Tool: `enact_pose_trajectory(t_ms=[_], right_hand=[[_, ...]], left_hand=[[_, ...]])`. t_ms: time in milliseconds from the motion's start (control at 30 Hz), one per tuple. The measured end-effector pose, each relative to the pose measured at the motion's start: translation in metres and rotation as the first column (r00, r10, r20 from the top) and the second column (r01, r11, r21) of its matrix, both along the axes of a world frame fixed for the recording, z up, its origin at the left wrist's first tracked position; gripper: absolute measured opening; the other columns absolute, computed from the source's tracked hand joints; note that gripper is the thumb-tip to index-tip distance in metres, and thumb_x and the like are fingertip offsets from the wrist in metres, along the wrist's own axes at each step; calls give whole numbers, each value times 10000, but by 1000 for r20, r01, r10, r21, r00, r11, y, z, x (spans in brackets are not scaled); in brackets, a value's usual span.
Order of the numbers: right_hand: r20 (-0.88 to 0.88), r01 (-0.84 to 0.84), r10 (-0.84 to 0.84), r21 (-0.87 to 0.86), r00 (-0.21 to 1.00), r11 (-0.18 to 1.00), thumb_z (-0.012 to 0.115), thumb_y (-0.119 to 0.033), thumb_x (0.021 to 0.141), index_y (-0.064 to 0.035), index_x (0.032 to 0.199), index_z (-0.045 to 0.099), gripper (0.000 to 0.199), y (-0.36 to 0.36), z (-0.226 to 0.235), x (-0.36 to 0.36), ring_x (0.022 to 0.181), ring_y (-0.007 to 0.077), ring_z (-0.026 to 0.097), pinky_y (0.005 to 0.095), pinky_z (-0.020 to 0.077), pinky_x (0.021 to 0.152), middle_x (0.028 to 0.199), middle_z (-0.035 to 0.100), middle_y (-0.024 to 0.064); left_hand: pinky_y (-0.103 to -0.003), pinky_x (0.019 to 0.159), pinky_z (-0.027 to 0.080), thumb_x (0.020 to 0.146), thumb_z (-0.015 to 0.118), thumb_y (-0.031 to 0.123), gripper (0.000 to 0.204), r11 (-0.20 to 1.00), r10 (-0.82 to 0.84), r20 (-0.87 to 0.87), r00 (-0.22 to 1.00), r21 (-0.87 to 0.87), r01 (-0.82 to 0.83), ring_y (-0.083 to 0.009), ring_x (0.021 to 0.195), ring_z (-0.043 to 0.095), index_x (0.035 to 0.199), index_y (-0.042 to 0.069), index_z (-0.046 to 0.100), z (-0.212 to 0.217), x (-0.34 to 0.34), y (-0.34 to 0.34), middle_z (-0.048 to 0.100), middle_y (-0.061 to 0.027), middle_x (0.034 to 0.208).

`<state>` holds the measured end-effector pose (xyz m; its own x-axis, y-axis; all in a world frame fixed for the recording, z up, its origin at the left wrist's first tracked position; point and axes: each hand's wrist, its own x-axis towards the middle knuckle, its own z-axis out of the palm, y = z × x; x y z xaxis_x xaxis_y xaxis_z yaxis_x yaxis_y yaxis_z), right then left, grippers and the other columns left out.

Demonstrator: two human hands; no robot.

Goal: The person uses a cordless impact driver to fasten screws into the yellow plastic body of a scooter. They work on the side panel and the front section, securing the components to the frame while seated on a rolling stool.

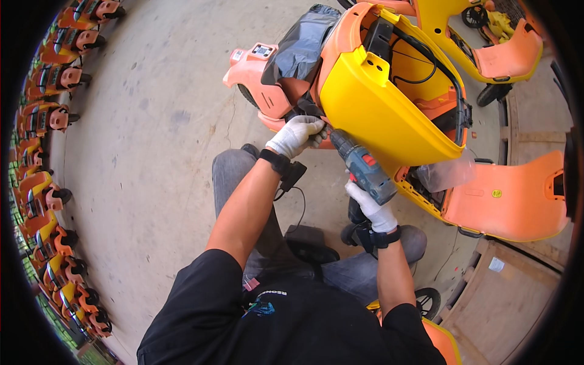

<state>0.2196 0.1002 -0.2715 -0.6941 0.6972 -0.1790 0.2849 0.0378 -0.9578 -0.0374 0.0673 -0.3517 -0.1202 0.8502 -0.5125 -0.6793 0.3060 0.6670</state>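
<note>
We're gripping the cordless drill (363, 170) w/ our right hand (372, 210), gloved fingers clenched round its handle from below. Its long axis is running up and left, nose pointing at the seam under the yellow scooter body panel (371, 109). Our left hand (296, 135) is sitting nearer that spot, closed on the drill's chuck end right beside the orange fairing (255, 73). Scooter's lying tipped on the concrete floor (158, 134) just ahead of our knees.

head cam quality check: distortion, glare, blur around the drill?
Head view: strong fisheye, the scooter row curves along the dark rim; daylight is even, slight sheen on the yellow panel, no blown glare; cordless drill, left hand and right hand are sharp.
</note>
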Motion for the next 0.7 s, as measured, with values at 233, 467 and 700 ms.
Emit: enact_pose_trajectory(t_ms=[233,467,700], right_hand=[[30,-110,106,260,994,959,730,-143,828,-28,1080,643,291,11,0,7,889,255,647,361,500,823,961,682,105],[56,-201,193,318,980,926,739,-112,813,-19,1004,645,232,26,16,4,802,242,645,352,504,752,879,677,106],[87,-304,291,312,953,900,727,-87,813,-10,980,646,201,42,26,-2,766,231,644,344,502,716,843,679,103]], left_hand=[[-258,574,504,987,551,173,195,1000,-20,-30,999,5,20,-118,602,603,934,22,662,-2,-2,1,674,-46,777],[-223,491,462,986,565,224,250,999,-43,-96,994,-4,43,-78,536,587,876,32,681,6,-5,1,668,-12,718],[-214,480,439,990,562,237,270,998,-49,-116,992,30,53,-76,515,574,866,30,681,3,-4,1,662,-7,704]])
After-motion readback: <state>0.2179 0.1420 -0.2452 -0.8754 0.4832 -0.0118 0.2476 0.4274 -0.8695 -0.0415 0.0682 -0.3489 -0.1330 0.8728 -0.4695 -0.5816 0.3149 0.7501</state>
